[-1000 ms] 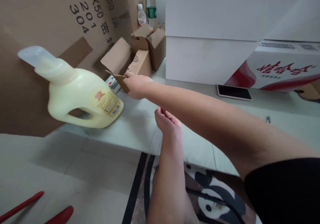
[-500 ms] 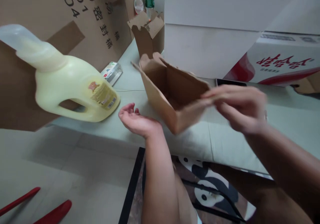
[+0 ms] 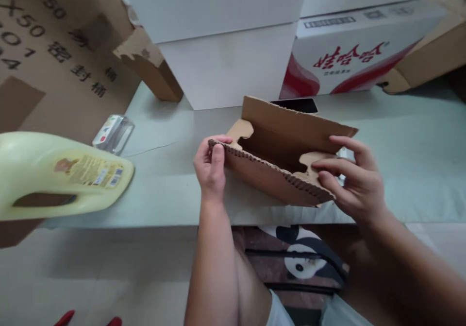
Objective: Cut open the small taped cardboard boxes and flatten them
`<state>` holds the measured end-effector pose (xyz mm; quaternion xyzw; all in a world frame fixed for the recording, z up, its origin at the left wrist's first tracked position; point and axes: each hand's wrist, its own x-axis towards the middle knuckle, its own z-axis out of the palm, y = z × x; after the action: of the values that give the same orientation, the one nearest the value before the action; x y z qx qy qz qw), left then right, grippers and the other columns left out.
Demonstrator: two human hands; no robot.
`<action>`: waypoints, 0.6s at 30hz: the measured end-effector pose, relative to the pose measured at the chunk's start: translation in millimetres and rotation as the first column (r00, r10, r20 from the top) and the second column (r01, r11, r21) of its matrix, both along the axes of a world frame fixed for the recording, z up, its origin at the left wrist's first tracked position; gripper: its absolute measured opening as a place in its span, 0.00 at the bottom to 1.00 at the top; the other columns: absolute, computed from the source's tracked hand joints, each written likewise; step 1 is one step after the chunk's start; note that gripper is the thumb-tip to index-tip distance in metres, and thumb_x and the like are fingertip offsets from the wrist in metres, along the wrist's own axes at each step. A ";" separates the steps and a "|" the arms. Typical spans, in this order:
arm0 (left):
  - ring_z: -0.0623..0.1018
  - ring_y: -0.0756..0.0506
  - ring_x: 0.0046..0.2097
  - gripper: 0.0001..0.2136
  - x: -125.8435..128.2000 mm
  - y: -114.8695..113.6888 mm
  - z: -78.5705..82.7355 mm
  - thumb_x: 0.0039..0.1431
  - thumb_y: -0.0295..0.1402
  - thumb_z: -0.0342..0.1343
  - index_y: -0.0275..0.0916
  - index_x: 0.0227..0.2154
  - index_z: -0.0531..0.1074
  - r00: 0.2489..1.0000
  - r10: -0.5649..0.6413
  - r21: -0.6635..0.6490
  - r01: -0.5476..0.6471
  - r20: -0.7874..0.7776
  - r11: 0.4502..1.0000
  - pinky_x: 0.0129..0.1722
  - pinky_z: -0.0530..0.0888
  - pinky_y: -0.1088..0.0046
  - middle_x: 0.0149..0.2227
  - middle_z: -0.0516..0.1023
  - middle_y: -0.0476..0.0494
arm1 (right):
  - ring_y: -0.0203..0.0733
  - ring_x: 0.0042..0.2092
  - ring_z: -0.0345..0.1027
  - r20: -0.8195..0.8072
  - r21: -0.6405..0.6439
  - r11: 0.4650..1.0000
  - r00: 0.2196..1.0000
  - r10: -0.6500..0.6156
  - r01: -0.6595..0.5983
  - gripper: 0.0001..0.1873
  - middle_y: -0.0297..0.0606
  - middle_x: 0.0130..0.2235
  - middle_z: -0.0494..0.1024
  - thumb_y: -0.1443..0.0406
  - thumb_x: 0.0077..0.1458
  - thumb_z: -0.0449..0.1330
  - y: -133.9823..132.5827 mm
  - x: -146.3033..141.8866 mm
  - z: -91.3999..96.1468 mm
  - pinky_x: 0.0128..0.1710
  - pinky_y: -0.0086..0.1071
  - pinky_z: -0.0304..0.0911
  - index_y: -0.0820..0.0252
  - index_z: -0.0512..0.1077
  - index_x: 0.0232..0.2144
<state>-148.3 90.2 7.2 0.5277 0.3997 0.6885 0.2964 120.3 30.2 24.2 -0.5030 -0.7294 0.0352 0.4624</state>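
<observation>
A brown cardboard box stands between my hands on the pale green cloth, its open top facing up. My left hand grips the box's left end, with the thumb pressed on the near panel. At the opposite end, my right hand has its fingers on the short side flap and against the far panel. Both side flaps have notched, curved edges and tilt inward. The inside is dark, and its bottom is hidden.
A pale yellow jug lies to the left, near a small clear plastic pack. Behind the box are a dark flat device, large white boxes, a red-lettered carton and a smaller cardboard box.
My left hand has gone from beside the box to gripping its left end. The box has turned, and my right hand has shifted onto its right flap. The view has swung right.
</observation>
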 end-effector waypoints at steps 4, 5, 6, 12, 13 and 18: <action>0.79 0.46 0.47 0.19 17.5 12.9 -7.2 0.60 0.48 0.61 0.45 0.50 0.73 0.981 0.125 0.041 -0.121 -0.148 0.992 0.52 0.74 0.66 0.46 0.80 0.44 | 0.51 0.53 0.71 -0.244 -0.035 0.998 0.968 -0.051 0.044 0.39 0.45 0.64 0.63 0.58 0.55 0.66 -4.2 11.6 -21.1 0.49 0.48 0.72 0.43 0.57 0.66; 0.78 0.45 0.52 0.21 21.5 15.9 -8.1 0.60 0.47 0.62 0.47 0.54 0.71 0.970 0.140 0.053 -0.132 -0.201 0.990 0.55 0.73 0.65 0.50 0.79 0.44 | 0.54 0.57 0.68 -0.261 -0.067 0.998 0.965 0.004 -0.022 0.38 0.46 0.63 0.65 0.57 0.57 0.64 -5.8 15.0 -24.2 0.54 0.51 0.70 0.45 0.55 0.67; 0.76 0.44 0.56 0.21 25.2 18.6 -8.6 0.61 0.46 0.61 0.48 0.56 0.71 0.957 0.140 0.061 -0.129 -0.255 0.990 0.58 0.72 0.63 0.54 0.77 0.43 | 0.56 0.60 0.66 -0.265 -0.090 0.991 0.961 0.072 -0.099 0.33 0.46 0.61 0.68 0.56 0.60 0.60 -7.4 18.6 -26.1 0.57 0.53 0.68 0.47 0.58 0.65; 0.72 0.40 0.62 0.11 44.2 24.8 0.8 0.61 0.36 0.56 0.46 0.41 0.82 0.924 0.042 0.002 -0.045 -0.381 0.999 0.63 0.70 0.56 0.57 0.74 0.44 | 0.55 0.60 0.67 -0.331 -0.085 0.953 0.910 0.248 -0.291 0.22 0.41 0.60 0.71 0.52 0.66 0.49 -17.2 36.2 -25.2 0.61 0.52 0.64 0.47 0.73 0.55; 0.73 0.40 0.61 0.10 46.1 25.0 2.6 0.60 0.34 0.56 0.45 0.38 0.83 0.927 0.040 -0.018 -0.050 -0.373 0.999 0.63 0.70 0.56 0.56 0.75 0.44 | 0.54 0.61 0.67 -0.337 -0.105 0.948 0.908 0.249 -0.299 0.21 0.40 0.60 0.71 0.53 0.66 0.50 -18.0 37.9 -25.0 0.61 0.51 0.64 0.46 0.73 0.55; 0.76 0.39 0.56 0.11 30.9 33.1 0.6 0.51 0.28 0.55 0.40 0.32 0.83 0.967 0.063 -0.114 -0.093 -0.246 0.989 0.62 0.70 0.56 0.48 0.80 0.42 | 0.55 0.65 0.64 -0.398 -0.143 0.953 0.897 0.193 -0.269 0.27 0.43 0.64 0.69 0.51 0.64 0.51 -11.7 42.5 -32.5 0.63 0.54 0.63 0.46 0.63 0.64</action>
<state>-117.3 123.3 7.8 0.5718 0.4955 0.6039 0.2505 162.8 18.5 -8.3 -0.4387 -0.6739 0.2576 0.5358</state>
